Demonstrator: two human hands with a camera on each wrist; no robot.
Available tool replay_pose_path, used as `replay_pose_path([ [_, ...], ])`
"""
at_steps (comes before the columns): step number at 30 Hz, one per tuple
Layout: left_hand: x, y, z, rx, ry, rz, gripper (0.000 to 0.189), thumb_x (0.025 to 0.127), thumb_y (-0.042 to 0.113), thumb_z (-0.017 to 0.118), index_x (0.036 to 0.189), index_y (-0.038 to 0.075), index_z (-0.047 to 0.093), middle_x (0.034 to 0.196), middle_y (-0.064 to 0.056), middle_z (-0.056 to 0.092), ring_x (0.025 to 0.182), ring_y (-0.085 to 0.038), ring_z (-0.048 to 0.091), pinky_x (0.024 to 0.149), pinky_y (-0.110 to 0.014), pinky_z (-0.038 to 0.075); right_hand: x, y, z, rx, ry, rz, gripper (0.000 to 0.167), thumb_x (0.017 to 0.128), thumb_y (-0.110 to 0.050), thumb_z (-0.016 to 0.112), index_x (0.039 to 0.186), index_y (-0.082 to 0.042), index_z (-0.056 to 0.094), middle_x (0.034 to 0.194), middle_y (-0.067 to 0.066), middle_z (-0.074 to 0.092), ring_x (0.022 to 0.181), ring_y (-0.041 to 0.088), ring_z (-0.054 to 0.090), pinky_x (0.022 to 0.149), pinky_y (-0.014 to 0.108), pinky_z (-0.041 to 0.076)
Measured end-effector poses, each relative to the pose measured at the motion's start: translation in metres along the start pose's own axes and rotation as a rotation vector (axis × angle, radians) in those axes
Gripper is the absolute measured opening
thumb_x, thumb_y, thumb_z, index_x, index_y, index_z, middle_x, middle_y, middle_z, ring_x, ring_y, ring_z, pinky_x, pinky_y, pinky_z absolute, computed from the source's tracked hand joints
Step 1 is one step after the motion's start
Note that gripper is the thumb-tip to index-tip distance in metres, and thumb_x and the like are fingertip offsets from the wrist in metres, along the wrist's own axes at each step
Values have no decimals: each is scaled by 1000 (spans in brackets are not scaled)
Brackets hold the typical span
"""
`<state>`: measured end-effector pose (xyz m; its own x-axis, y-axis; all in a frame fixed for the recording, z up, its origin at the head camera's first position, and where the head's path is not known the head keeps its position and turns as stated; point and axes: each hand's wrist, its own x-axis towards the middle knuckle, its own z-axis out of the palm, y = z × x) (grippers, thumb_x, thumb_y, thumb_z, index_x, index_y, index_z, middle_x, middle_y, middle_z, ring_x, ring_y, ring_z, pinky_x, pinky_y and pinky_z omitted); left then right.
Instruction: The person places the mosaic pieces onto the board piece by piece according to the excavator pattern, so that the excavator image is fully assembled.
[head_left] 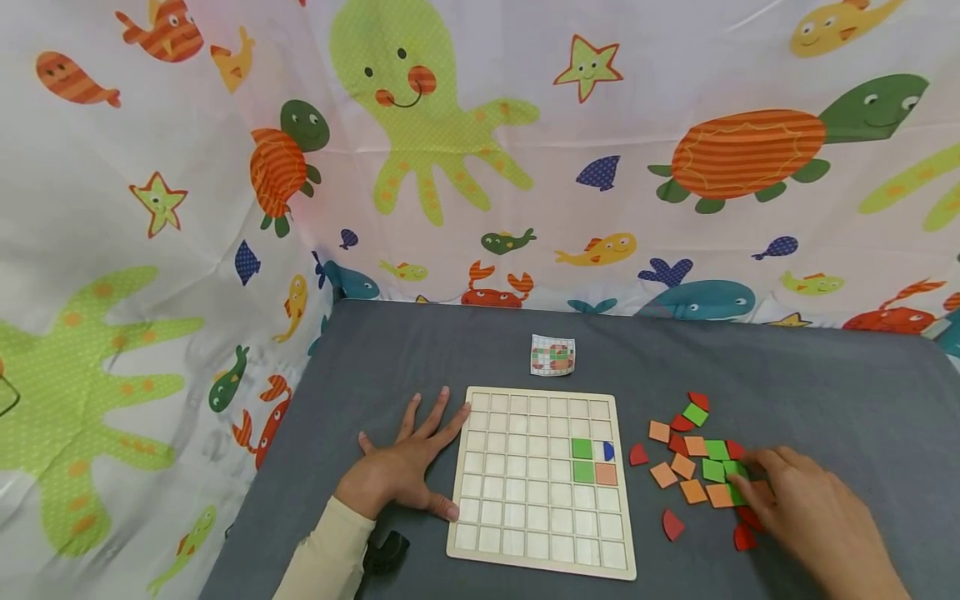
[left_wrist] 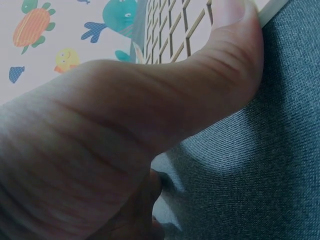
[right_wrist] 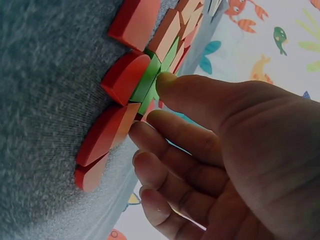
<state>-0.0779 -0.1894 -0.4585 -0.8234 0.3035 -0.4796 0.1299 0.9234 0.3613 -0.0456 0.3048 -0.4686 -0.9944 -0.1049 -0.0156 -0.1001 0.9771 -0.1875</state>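
Note:
A wooden grid board lies on the grey cloth, with two green squares, a salmon square and a blue half-round shape in cells near its right side. My left hand is spread flat at the board's left edge. Its thumb rests on the frame in the left wrist view. Over the right end of a loose group of tiles is my right hand. Its thumb tip is at a green tile, seemingly touching it, and the fingers are loosely bent below with a gap between.
Several orange squares, green squares and red rounded wedges lie right of the board. A small printed pattern card lies behind it. A black strap-like object sits by the left wrist. A sea-animal curtain hangs behind and at left.

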Motion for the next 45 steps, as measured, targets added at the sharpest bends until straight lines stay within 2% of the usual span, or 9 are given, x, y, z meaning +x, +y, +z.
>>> replay_pose_path([
  [11,-1,-4,2,-26,24,42,140,62,66,95,169,48,7,178,11,-12,163,-35,-16,91,-100,-7,1,0,-1,15,-20,29,39,84,-30,91,97,3,74,91,16,69,75,31,64,67,58,56],
  [21,-1,-1,-1,-5,17,15,139,61,63,96,170,45,11,178,10,-9,163,-35,-14,94,-99,-2,6,-3,1,-2,-7,25,40,79,-26,94,96,4,74,89,15,68,75,31,63,66,58,57],
  [30,1,-2,0,0,3,14,139,62,64,96,170,46,10,178,11,-11,163,-34,-15,94,-99,-2,13,-3,0,21,-122,55,49,81,-23,91,112,8,69,99,21,66,84,35,62,68,60,57],
  [39,1,-1,-1,15,4,0,139,61,65,96,169,47,10,178,11,-11,163,-34,-15,95,-99,-1,15,-4,3,20,-139,72,46,83,-20,87,112,9,67,92,18,62,79,31,58,61,55,56],
  [45,1,-1,-1,12,0,4,139,62,64,96,169,47,10,178,11,-11,163,-34,-16,95,-99,0,15,-4,1,8,-161,65,53,83,-21,88,115,14,65,95,21,62,84,35,59,65,59,56],
])
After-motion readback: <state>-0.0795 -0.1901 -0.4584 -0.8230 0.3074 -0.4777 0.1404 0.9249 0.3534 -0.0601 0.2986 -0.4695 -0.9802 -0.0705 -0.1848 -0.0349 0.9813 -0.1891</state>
